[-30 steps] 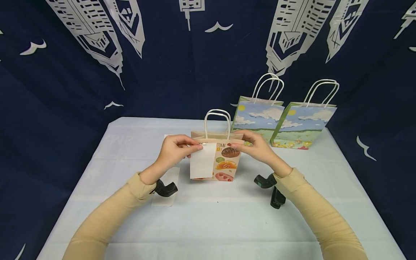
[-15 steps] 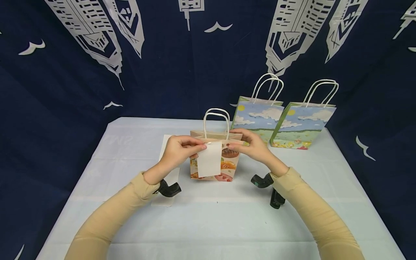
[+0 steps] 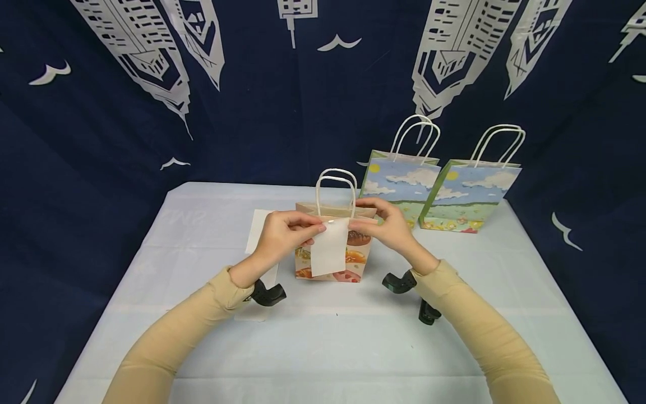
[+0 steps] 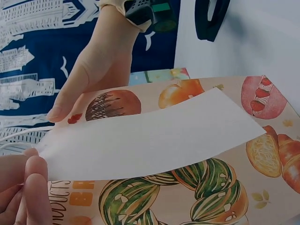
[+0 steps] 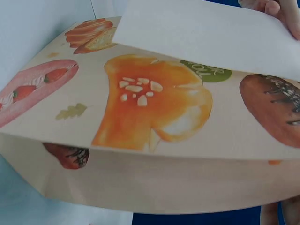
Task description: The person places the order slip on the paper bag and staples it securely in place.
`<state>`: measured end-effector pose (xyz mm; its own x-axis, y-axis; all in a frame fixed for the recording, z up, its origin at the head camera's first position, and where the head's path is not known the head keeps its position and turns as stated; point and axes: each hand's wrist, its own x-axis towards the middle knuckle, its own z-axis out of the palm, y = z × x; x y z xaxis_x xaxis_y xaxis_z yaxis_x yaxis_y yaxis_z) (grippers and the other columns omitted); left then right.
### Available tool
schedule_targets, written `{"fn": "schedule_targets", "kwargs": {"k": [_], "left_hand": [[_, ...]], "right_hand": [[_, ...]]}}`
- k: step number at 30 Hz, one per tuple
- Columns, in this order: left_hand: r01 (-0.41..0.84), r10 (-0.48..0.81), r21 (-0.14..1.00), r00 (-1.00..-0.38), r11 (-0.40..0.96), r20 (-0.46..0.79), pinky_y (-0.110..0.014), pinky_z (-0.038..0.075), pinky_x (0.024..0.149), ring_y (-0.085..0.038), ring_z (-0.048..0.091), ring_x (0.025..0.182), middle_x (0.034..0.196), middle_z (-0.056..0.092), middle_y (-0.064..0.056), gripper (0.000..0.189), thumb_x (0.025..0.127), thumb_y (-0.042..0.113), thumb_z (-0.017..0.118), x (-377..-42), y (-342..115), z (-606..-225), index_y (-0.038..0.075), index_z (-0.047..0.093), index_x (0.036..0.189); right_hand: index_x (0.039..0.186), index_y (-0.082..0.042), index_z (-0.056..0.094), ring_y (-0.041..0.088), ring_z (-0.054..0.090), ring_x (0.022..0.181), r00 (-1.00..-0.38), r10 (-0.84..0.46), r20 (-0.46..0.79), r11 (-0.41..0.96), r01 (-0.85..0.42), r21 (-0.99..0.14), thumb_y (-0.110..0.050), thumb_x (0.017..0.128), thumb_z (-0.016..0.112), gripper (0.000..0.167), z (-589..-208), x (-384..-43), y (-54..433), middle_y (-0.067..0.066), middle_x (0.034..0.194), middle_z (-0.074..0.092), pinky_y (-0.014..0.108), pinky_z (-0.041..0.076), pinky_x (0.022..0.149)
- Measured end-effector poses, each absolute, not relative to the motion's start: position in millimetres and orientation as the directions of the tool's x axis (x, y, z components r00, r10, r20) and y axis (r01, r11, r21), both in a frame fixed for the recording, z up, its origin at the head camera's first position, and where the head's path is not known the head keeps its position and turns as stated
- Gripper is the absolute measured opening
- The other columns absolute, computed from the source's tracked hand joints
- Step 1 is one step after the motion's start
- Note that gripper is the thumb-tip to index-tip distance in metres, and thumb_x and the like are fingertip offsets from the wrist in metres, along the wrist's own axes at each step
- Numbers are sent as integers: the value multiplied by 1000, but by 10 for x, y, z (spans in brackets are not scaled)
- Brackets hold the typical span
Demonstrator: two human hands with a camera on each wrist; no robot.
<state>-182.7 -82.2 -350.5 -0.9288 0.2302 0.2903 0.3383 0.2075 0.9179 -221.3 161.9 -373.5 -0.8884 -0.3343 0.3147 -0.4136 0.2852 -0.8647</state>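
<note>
A small paper bag [image 3: 357, 264] with bread prints and white handles stands upright mid-table. In front of its printed face hangs a blank white paper strip [image 3: 329, 251], whose top end my left hand [image 3: 286, 233] pinches between thumb and fingers. My right hand [image 3: 390, 227] grips the bag's upper right edge, thumb on the front and fingers behind; the thumb tip is near the strip's top corner. In the left wrist view the strip [image 4: 154, 138] covers part of the printed breads and its lower end bends slightly. Whether the strip sticks to the bag there I cannot tell.
Another white paper strip [image 3: 256, 227] lies at left, partly under the left wrist. Two taller sky-and-meadow paper bags [image 3: 401, 182] [image 3: 471, 193] stand at back right. Behind the white-covered table [image 3: 323, 348] hangs a dark blue patterned curtain [image 3: 252, 129].
My left hand has moved the strip to the right across the bag's face, from its left side to nearer the middle. The right hand has shifted slightly left along the bag's top edge.
</note>
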Motion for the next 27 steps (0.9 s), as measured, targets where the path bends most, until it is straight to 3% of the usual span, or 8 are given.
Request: {"fn": "schedule_targets", "kwargs": {"k": [7, 20, 27], "left_hand": [[405, 242, 878, -906, 255, 348, -31, 56, 55, -34, 65, 59, 81, 69, -22, 12, 80, -2, 71, -1637, -782, -3240, -11, 70, 89], [465, 246, 839, -880, 281, 406, -23, 54, 55, -33, 66, 62, 80, 68, -22, 13, 80, -5, 70, -1626, -788, -3224, -12, 69, 91], [547, 195, 763, -837, 346, 512, -24, 51, 53, -12, 66, 62, 82, 72, -7, 15, 79, 8, 76, -1836, -892, -3548, 0, 74, 91]], "right_hand": [[112, 7, 61, 12, 59, 89, -884, -322, 338, 264, -427, -865, 3, 78, 73, 36, -3515, -2049, 1489, 20, 106, 62, 47, 45, 90], [100, 8, 64, 7, 57, 86, -864, -304, 402, 288, -485, -826, 4, 81, 69, 19, -3502, -2019, 1410, 22, 95, 64, 35, 48, 82], [98, 9, 65, 10, 56, 88, -846, -310, 434, 270, -516, -813, 5, 82, 67, 16, -3509, -2014, 1403, 23, 94, 64, 42, 45, 85]]}}
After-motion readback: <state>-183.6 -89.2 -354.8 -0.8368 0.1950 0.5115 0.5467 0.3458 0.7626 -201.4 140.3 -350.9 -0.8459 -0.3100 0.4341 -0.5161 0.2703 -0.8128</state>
